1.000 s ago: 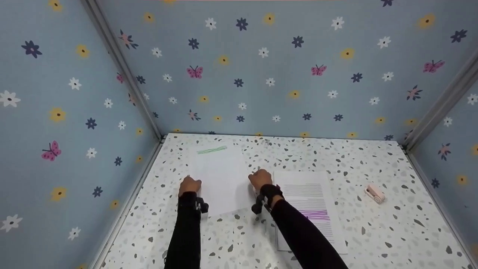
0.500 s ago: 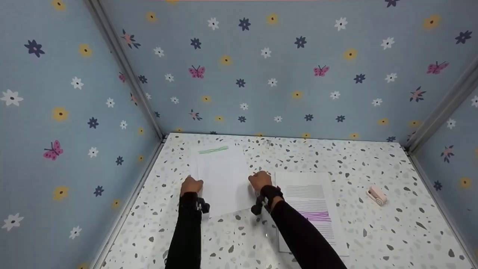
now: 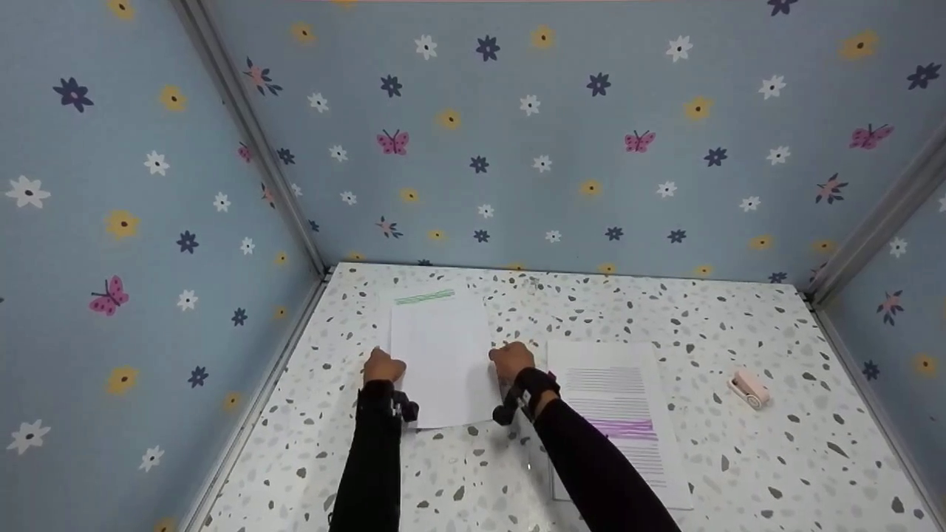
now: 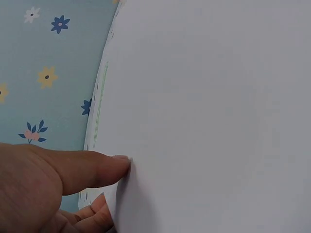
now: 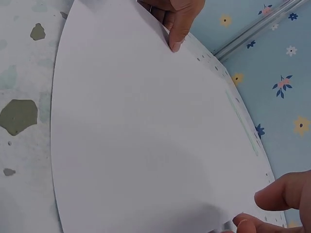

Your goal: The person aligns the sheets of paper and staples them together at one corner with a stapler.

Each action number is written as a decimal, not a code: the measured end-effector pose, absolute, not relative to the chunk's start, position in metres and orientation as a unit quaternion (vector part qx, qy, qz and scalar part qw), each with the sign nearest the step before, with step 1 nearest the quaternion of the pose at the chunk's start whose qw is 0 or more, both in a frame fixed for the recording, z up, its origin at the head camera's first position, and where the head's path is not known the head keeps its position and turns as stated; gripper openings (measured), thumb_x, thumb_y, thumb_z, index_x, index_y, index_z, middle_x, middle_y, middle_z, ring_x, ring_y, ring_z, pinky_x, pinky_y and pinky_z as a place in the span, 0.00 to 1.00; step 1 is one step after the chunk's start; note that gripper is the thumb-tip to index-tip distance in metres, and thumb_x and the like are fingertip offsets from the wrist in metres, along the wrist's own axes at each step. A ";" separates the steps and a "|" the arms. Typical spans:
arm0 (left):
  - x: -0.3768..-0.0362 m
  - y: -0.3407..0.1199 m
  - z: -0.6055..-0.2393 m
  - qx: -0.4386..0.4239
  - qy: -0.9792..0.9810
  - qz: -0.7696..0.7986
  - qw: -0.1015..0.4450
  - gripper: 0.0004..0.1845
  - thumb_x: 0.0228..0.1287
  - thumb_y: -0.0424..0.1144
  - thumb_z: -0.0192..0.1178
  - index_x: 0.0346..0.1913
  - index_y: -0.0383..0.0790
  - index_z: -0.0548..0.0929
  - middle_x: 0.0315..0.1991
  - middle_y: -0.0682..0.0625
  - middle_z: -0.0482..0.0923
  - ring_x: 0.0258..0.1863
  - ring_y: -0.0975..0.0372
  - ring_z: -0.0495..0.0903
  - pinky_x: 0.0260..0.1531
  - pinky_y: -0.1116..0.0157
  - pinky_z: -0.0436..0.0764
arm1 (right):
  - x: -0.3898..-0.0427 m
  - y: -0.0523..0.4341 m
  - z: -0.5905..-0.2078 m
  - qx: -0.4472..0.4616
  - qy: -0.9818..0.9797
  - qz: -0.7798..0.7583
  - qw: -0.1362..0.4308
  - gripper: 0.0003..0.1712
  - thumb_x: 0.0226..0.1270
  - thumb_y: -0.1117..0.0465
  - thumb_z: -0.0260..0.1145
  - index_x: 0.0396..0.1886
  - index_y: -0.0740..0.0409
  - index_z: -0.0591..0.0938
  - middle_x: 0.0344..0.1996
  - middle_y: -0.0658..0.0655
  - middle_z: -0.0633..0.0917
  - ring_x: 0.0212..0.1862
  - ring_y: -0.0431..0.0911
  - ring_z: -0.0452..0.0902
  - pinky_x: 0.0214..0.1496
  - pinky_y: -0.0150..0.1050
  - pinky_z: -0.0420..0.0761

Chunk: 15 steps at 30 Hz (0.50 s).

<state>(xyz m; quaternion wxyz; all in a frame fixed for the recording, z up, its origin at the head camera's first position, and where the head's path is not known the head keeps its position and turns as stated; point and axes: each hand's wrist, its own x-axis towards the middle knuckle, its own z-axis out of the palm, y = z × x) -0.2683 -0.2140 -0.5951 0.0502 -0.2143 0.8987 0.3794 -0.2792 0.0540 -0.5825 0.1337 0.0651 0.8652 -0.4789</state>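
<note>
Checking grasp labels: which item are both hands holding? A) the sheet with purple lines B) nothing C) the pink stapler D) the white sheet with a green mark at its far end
D: the left hand and right hand pinch opposite side edges of the white sheet with a green mark.

matt white paper sheet (image 3: pixel 443 355), speckled tabletop (image 3: pixel 739 458)

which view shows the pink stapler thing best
The head view: the pink stapler lies whole on the speckled table, right of the printed sheet. Neither wrist view shows it; both are filled by the white paper.
</note>
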 end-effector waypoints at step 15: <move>-0.264 -0.211 -0.590 -0.184 0.904 0.379 0.065 0.26 0.60 0.33 0.53 0.56 0.12 0.72 0.55 0.23 0.76 0.55 0.37 0.77 0.58 0.47 0.75 | -0.283 0.042 -0.588 0.046 0.857 -0.498 0.121 0.14 0.67 0.59 0.66 0.22 0.57 0.75 0.22 0.51 0.73 0.24 0.45 0.67 0.26 0.37 0.68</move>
